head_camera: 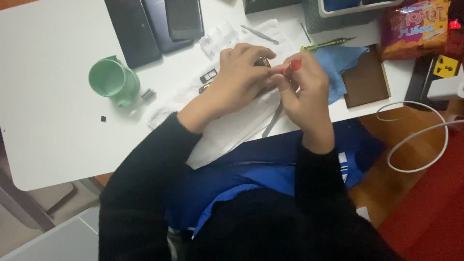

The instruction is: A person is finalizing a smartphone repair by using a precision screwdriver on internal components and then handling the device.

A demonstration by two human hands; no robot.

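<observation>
Part: I see a small dark part (262,62) pinned under my left hand's fingertips, on the white cloth (227,130) at the desk's (53,140) near edge.
Left hand: my left hand (239,77) is curled down over the part, holding it.
Right hand: my right hand (302,87) pinches a red-handled tool (292,66), tip towards the part.
Nearby: tweezers (273,121) lie just below my hands; a blue cloth (340,65) and green screwdriver (325,45) sit to the right.
Farther: a green cup (113,79) stands well left; dark phones (154,24) at the far edge.
</observation>
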